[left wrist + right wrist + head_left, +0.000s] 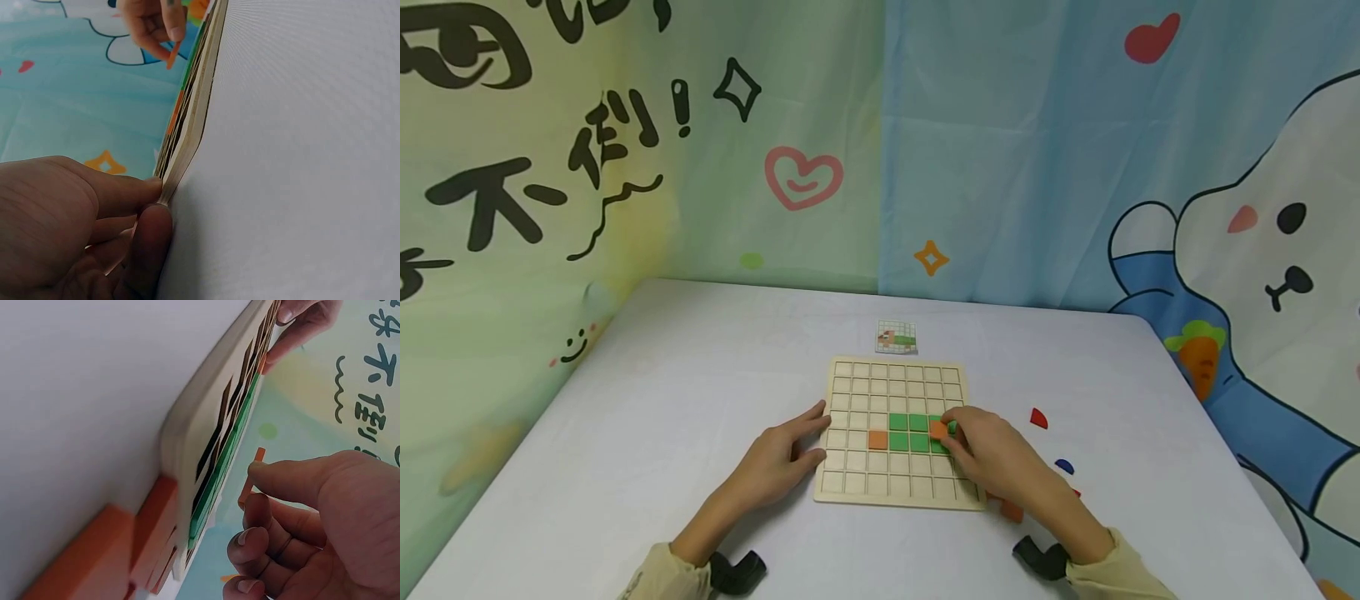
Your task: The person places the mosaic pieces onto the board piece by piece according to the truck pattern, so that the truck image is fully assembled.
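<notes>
At the near edge, two pale sleeves (1118,573) reach in over the white table (610,433), each wrist carrying a black fitting (739,573). Orange pieces (1012,511) lie loose by the near right corner of the gridded wooden board (895,493), partly under the right forearm. The left hand (772,464) rests its thumb and fingertips against the board's left edge, its fingers extended rather than wrapped round it. The right hand (996,446) pinches an orange piece (937,429) between thumb and finger, held tilted above the right part of the board (the right wrist view shows it nearly edge-on). Green squares (917,442) sit in two adjoining rows on the board, some partly hidden by that hand, with one orange square (877,440) at their left. To the right lie a blue piece (1064,467) and, farther back, a red wedge (1038,418). Beyond the board is a small picture card (896,337), then a printed curtain (1000,167)
</notes>
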Available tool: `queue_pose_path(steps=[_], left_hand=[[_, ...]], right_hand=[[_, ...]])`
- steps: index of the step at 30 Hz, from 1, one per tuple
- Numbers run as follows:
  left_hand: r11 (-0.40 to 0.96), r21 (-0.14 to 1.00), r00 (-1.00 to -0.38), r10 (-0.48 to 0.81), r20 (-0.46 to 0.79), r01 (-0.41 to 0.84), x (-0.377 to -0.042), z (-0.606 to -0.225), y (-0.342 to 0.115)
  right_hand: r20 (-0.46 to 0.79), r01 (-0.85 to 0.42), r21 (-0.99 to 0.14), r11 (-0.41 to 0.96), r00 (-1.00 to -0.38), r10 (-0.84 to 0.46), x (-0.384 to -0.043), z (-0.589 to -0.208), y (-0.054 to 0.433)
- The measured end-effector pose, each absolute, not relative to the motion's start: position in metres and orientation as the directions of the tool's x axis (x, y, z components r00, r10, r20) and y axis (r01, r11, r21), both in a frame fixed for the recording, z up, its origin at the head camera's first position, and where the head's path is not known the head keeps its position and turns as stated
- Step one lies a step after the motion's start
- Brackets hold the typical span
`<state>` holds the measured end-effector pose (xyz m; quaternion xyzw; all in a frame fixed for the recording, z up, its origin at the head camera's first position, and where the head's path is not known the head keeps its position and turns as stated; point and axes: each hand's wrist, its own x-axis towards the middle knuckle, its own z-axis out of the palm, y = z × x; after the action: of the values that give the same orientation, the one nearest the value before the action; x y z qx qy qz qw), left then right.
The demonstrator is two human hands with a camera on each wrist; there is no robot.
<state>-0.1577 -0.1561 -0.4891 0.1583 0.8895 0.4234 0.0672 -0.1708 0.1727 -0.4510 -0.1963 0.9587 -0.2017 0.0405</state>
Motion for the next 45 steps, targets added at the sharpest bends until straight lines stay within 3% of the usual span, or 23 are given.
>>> queue_pose_path(steps=[45], left_hand=[[0.587, 0.776, -0.94, 0.339, 0.025, 0.232, -0.158, -0.49, -0.156]], right_hand=[[0.02, -0.452, -0.366, 0.813, -0.878, -0.479, -0.186, -0.455, 0.101]])
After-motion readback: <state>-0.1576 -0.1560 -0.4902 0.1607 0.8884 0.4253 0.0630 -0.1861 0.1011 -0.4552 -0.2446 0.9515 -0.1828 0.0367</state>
